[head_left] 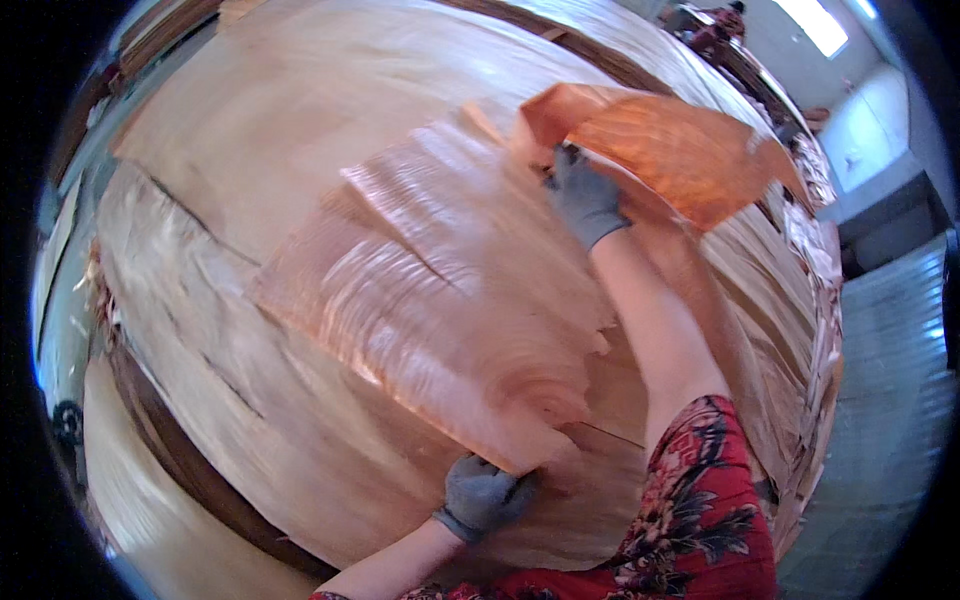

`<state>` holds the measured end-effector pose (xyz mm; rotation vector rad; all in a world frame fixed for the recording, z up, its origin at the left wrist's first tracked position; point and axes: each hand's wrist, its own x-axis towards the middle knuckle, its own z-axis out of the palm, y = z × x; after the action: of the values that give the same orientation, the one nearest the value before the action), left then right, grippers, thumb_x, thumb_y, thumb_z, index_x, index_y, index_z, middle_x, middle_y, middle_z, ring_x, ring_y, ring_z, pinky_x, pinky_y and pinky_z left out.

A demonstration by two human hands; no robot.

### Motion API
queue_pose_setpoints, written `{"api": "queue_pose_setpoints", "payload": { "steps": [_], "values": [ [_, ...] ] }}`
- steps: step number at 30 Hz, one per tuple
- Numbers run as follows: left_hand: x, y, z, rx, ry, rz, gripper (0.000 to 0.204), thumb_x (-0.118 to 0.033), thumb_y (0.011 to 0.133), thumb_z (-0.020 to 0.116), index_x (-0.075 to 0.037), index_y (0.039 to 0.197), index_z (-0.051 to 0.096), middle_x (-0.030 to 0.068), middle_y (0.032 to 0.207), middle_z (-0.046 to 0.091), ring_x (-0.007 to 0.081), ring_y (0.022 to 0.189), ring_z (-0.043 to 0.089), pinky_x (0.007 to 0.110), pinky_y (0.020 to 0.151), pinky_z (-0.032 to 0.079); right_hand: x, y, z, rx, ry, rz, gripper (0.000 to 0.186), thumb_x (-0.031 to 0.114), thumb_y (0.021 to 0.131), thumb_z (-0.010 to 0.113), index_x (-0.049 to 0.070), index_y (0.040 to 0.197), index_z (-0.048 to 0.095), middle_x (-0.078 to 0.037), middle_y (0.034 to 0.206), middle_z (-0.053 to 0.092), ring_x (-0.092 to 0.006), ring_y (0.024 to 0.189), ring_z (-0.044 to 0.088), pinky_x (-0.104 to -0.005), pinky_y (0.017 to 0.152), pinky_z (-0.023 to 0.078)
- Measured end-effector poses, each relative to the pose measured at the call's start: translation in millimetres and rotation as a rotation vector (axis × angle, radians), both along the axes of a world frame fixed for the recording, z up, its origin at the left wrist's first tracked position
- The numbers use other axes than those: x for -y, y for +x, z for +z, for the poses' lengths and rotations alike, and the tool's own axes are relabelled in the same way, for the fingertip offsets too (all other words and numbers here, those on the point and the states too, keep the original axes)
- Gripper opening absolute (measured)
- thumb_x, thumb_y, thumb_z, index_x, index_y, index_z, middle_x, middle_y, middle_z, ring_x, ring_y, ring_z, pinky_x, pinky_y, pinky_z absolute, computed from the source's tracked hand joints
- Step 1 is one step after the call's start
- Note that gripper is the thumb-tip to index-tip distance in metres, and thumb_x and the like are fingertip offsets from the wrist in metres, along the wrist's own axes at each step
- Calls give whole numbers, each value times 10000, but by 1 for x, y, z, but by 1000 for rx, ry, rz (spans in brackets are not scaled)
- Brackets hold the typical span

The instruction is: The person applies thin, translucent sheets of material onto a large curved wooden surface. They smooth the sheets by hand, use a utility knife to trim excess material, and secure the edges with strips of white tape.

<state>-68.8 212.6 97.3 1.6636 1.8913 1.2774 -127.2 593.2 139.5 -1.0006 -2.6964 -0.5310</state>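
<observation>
A pinkish, wavy-grained wood veneer sheet (430,270) lies slantwise over a broad pile of pale veneer (250,110). My left hand (485,497), in a grey glove, is closed on its near corner, fingertips curled at the edge. Further up to the right, my grey-gloved right hand (588,192) is closed on the edge of an orange veneer piece (680,150), which is lifted and curls over to the right. My right thumb and fingers are partly blurred. A split runs into the pinkish sheet from its upper edge, and its right edge is ragged.
More veneer stacks lie at the near left (160,480) and beyond the far edge. Ragged veneer ends (822,290) hang along the pile's right side, beside a grey floor (880,400). A person (718,30) is at the far upper right.
</observation>
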Motion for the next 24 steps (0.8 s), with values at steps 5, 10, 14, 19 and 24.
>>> {"api": "queue_pose_setpoints", "payload": {
  "steps": [5, 10, 14, 19, 24],
  "values": [
    [-7, 2, 1, -104, 75, 65, 138, -187, 709, 655, -138, 838, 654, 94, 747, 629, 287, 632, 588, 381, 566, 465, 57, 46, -15, -191, -28, -10, 527, 391, 811, 542, 60, 1204, 424, -214, 1235, 463, -334, 937, 588, -466, 653, 497],
    [-8, 10, 0, -88, 88, 48, 111, -164, 732, 652, -119, 831, 670, 104, 762, 636, 298, 655, 592, 381, 602, 461, 97, 106, -4, -119, -303, -165, 562, 354, 783, 593, 70, 1241, 432, -218, 1327, 396, -300, 989, 593, -441, 663, 512],
    [4, 1, -14, -137, 36, 14, 101, -146, 775, 634, -93, 851, 674, 117, 778, 645, 302, 676, 591, 375, 624, 461, 122, 163, -6, -297, -287, -314, 582, 289, 756, 626, 72, 1259, 429, -201, 1313, 420, -296, 924, 617, -404, 635, 522],
    [-5, 6, -29, -168, 66, 48, 95, -133, 801, 620, -60, 833, 671, 131, 751, 644, 303, 670, 583, 380, 626, 453, 91, 268, 3, -482, -186, -460, 417, 279, 747, 632, 84, 1097, 511, -167, 1106, 551, -301, 876, 608, -411, 674, 507],
    [-3, 8, -34, -117, 51, 77, 157, -156, 839, 588, -26, 799, 664, 146, 693, 626, 283, 591, 543, 363, 570, 430, 147, 260, 10, -432, -534, -300, 420, 390, 675, 705, 93, 927, 547, -137, 975, 572, -305, 882, 594, -419, 710, 490]
  ]
}}
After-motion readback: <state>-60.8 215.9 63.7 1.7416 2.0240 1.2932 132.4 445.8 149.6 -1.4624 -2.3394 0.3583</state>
